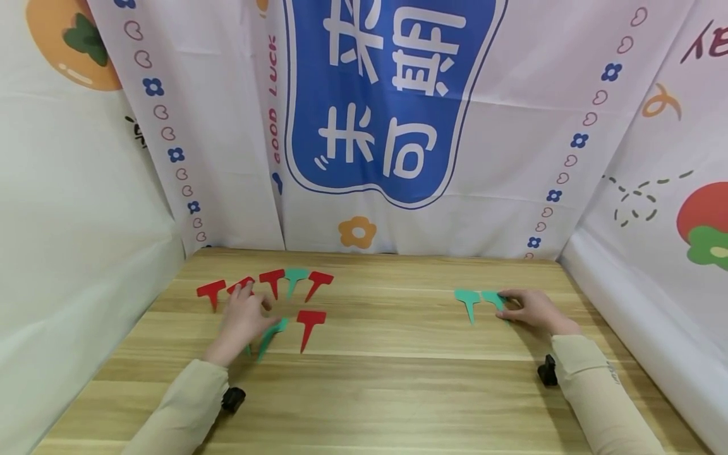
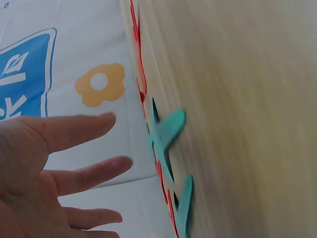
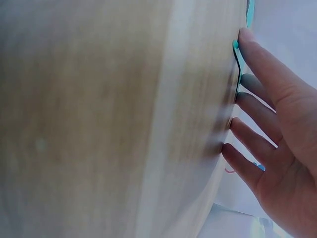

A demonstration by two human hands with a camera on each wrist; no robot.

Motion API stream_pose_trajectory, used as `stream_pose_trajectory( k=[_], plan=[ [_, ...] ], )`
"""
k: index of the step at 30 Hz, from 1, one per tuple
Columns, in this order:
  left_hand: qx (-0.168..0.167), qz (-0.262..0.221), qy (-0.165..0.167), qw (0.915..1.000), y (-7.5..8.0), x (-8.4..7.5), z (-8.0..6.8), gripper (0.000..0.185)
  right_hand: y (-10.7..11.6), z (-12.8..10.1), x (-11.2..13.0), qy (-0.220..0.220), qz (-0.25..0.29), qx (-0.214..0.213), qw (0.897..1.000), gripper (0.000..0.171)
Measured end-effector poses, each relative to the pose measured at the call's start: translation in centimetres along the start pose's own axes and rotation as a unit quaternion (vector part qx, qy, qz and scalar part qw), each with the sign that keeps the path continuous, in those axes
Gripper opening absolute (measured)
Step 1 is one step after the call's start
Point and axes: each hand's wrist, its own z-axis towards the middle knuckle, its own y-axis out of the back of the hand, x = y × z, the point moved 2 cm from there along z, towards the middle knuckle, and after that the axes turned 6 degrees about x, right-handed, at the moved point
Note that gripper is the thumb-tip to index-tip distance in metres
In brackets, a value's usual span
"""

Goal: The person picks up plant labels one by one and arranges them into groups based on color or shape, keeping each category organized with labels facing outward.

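Several T-shaped tags lie on a wooden table (image 1: 398, 379). At the left are red tags (image 1: 309, 322) and two green tags (image 1: 295, 278). My left hand (image 1: 244, 319) hovers over this group with its fingers (image 2: 94, 171) spread and straight, holding nothing. A green tag (image 1: 272, 335) lies beside its thumb, and a red tag (image 1: 241, 285) is at its fingertips. At the right lie two green tags, one free (image 1: 467, 300). My right hand (image 1: 531, 309) rests flat, straight fingertips (image 3: 245, 42) touching the other green tag (image 1: 493, 298).
Printed cloth walls (image 1: 364, 126) close the table at the back and on both sides. Bare wood (image 1: 392, 297) stretches between the two tag groups. A small black camera (image 1: 233, 399) sits on each wrist.
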Motion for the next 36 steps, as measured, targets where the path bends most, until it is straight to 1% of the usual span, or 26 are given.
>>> stream_pose_trajectory(
  k=[4,8,11,15,25,29,36],
  plan=[
    [0.035,0.021,0.010,0.9991,0.20,0.38,-0.29,0.027,0.01,-0.01,-0.04,-0.002,0.000,0.001,1.000,0.063],
    [0.063,0.024,0.016,0.9976,0.57,0.60,-0.45,0.029,-0.05,0.07,-0.09,-0.001,-0.003,0.000,1.000,0.062],
    [0.079,0.025,0.018,0.9964,0.75,0.72,-0.48,0.032,-0.10,0.11,-0.10,-0.001,-0.004,-0.001,1.000,0.062],
    [0.092,0.040,0.019,0.9948,0.67,0.71,-0.46,0.035,-0.13,0.13,-0.07,-0.003,-0.004,0.000,1.000,0.062],
    [0.106,0.048,0.032,0.9927,0.12,0.60,-0.49,0.041,-0.32,0.20,-0.18,-0.003,-0.006,0.003,1.000,0.063],
    [0.101,0.049,0.034,0.9931,0.12,0.61,-0.50,0.043,-0.26,0.21,-0.19,-0.004,-0.008,0.003,1.000,0.062],
    [0.098,0.050,0.029,0.9936,0.14,0.67,-0.45,0.044,-0.20,0.23,-0.08,-0.003,-0.012,-0.001,1.000,0.062]
  ],
)
